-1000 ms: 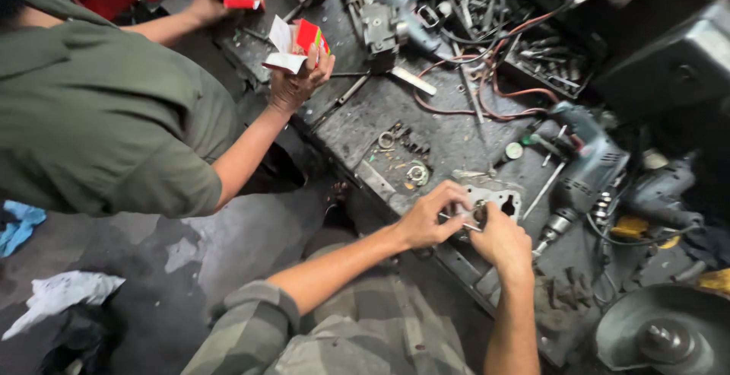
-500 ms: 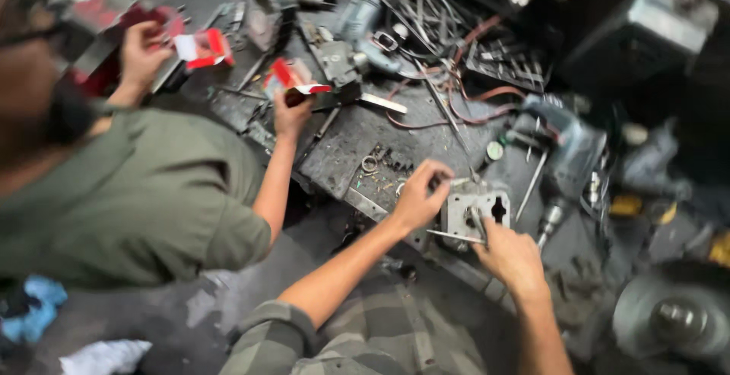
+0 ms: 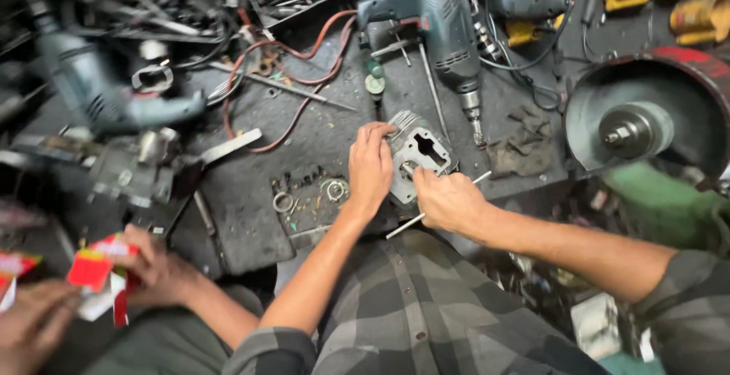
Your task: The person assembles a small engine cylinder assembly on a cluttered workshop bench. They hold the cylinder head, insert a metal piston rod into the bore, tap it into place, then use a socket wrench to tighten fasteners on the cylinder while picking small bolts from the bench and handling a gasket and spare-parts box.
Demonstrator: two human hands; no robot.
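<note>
A silver finned metal engine part rests on the dark greasy workbench. My left hand grips its left side with the fingers curled over the top. My right hand presses at the part's lower edge and holds a thin pale rod that slants down to the left. A grey power drill lies just behind the part.
Another person's hands at lower left hold a small red and white box. Metal rings, red cables, a second blurred drill and a round grinder housing crowd the bench.
The view has swung so the bench now fills the frame and the other person sits at lower left. My hands stay on the finned part, which now shows closer.
</note>
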